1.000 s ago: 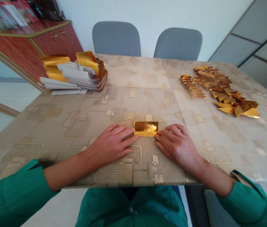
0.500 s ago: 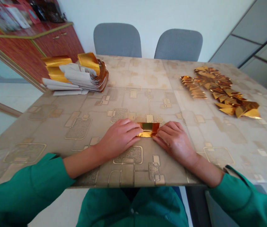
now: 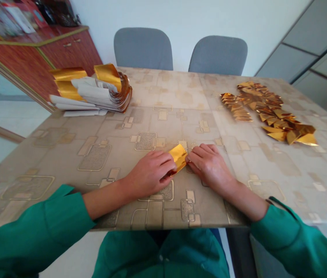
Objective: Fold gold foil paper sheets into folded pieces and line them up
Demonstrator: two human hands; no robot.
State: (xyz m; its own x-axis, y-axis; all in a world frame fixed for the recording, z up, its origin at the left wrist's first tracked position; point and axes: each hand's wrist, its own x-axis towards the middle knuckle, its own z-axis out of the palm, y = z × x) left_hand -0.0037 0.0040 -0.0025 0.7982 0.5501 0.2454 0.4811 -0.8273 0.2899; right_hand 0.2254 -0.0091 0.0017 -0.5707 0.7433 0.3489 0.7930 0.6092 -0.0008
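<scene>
A small folded piece of gold foil paper (image 3: 178, 156) is held between my two hands, just above or on the patterned tablecloth, tilted with its right end farther from me. My left hand (image 3: 154, 170) closes on its left, nearer end. The fingers of my right hand (image 3: 206, 164) pinch its right end. Folded gold foil pieces (image 3: 267, 110) lie in curved, overlapping rows on the right of the table. On the far left lies a stack of foil paper sheets (image 3: 96, 90), gold on one side and pale on the other, partly curled.
The table (image 3: 175, 123) has a beige tablecloth with a squares pattern. Two grey chairs (image 3: 143, 48) stand behind its far edge. A reddish wooden cabinet (image 3: 65, 48) with assorted items on top is at the far left. Grey panels (image 3: 314, 34) stand at the right.
The foil piece has turned from lying level across to a slant, its left end now nearer me. My left hand has shifted slightly nearer; my right hand has moved slightly left and away.
</scene>
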